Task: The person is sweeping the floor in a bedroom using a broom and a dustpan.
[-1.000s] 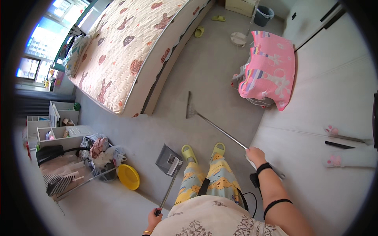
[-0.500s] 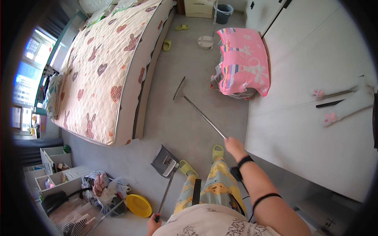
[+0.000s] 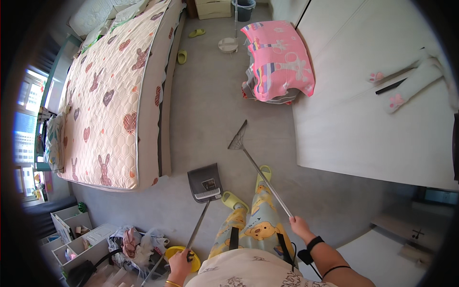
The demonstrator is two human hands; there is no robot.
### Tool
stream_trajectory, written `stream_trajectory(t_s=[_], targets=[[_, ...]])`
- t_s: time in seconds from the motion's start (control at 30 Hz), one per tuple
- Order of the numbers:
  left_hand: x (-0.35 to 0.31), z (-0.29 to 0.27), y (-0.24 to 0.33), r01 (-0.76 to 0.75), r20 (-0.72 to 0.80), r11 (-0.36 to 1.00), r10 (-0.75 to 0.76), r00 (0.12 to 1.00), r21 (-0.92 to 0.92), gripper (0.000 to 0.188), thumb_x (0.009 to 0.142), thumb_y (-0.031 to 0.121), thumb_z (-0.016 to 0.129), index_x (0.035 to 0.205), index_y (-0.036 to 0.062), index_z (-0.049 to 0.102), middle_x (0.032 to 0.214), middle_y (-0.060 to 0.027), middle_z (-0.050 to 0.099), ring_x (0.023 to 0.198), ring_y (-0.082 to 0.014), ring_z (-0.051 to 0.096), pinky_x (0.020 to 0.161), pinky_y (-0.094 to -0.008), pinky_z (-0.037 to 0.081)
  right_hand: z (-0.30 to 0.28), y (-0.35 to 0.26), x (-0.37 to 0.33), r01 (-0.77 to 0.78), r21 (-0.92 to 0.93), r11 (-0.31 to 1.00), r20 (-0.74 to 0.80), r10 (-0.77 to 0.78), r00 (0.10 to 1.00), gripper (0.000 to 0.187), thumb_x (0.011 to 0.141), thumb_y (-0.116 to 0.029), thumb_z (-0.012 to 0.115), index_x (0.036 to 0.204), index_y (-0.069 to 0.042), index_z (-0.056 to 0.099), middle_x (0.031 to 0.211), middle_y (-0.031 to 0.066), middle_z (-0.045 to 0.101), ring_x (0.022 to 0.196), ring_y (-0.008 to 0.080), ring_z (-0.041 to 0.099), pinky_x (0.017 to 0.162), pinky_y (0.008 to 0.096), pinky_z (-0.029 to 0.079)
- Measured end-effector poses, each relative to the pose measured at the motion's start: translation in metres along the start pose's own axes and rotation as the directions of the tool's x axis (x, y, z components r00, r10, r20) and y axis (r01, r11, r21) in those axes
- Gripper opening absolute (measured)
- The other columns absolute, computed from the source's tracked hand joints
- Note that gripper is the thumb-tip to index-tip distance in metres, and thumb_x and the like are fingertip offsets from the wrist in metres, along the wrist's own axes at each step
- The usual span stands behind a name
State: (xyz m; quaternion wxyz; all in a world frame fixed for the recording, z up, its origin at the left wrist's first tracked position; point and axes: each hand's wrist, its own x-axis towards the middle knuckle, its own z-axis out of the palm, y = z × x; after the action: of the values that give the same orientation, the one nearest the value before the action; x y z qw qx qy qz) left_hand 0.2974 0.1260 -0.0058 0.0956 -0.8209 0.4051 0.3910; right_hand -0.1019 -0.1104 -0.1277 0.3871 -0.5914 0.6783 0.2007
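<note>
Grey floor [image 3: 205, 100] is spreading ahead of the feet. The left hand [image 3: 180, 263] is gripping the dustpan [image 3: 197, 178] by its top end, the pan appearing to rest near the left slipper [image 3: 231, 197]; the right hand [image 3: 300, 226] is gripping the sweeper [image 3: 262, 175] by its upper shaft. Their length is presumably allowing standing reach. The sweeper's head is lying forward, apart from the pan. The bed [image 3: 105, 129] is bounding the left, the white cabinet [image 3: 344, 119] the right; farther on, a pink-covered bundle [image 3: 282, 57] is narrowing the passage.

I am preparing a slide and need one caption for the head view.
Standing near a bed, a person holds a dustpan in the left hand, a long-handled floor tool in the right.
</note>
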Motion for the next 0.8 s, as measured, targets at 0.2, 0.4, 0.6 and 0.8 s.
stream_trajectory(t_s=[0.2,0.4,0.6,0.8], targets=[[0.032,-0.033,0.000,-0.150,0.037,0.948,0.145,0.989,0.282,0.031,0.066,0.017,0.063,0.097,0.0175,0.058,0.081,-0.0076,0.059,0.075,-0.0260,0.060,0.062,-0.0372,0.047,-0.050,0.013,-0.023,0.035,0.115,0.993,-0.096,-0.024,0.995,0.025,0.082,-0.028,0.053,0.081,-0.003,0.054,0.065,0.0109,0.059,0.058,0.0226,0.058,0.053,0.0342,0.044],[0.087,-0.085,0.037,-0.369,0.199,0.789,0.311,0.929,0.491,0.020,0.070,0.015,0.059,0.090,0.0149,0.057,0.081,-0.0070,0.060,0.077,-0.0224,0.061,0.060,-0.0334,0.048,-0.110,-0.046,0.022,0.156,0.307,0.939,-0.056,-0.145,0.988,0.024,0.079,-0.016,0.056,0.099,-0.004,0.049,0.068,0.0106,0.059,0.058,0.0199,0.059,0.053,0.0325,0.046],[0.123,-0.090,0.104,-0.432,0.226,0.735,0.369,0.901,0.522,0.019,0.070,0.014,0.060,0.088,0.0141,0.057,0.079,-0.0049,0.060,0.077,-0.0209,0.061,0.060,-0.0320,0.048,-0.116,-0.051,0.070,0.339,-0.038,0.940,-0.340,-0.331,0.880,0.043,0.079,-0.012,0.053,0.121,-0.021,0.045,0.087,0.0163,0.061,0.080,0.0335,0.058,0.068,0.0399,0.046],[0.143,-0.087,0.159,-0.431,0.233,0.746,0.363,0.902,0.507,0.012,0.071,0.013,0.060,0.083,0.0132,0.061,0.081,-0.0045,0.063,0.079,-0.0211,0.062,0.061,-0.0301,0.048,-0.045,-0.044,0.017,0.304,-0.070,0.950,-0.153,-0.311,0.938,0.045,0.080,-0.013,0.046,0.124,-0.010,0.039,0.080,0.0241,0.058,0.072,0.0404,0.056,0.065,0.0476,0.044]])
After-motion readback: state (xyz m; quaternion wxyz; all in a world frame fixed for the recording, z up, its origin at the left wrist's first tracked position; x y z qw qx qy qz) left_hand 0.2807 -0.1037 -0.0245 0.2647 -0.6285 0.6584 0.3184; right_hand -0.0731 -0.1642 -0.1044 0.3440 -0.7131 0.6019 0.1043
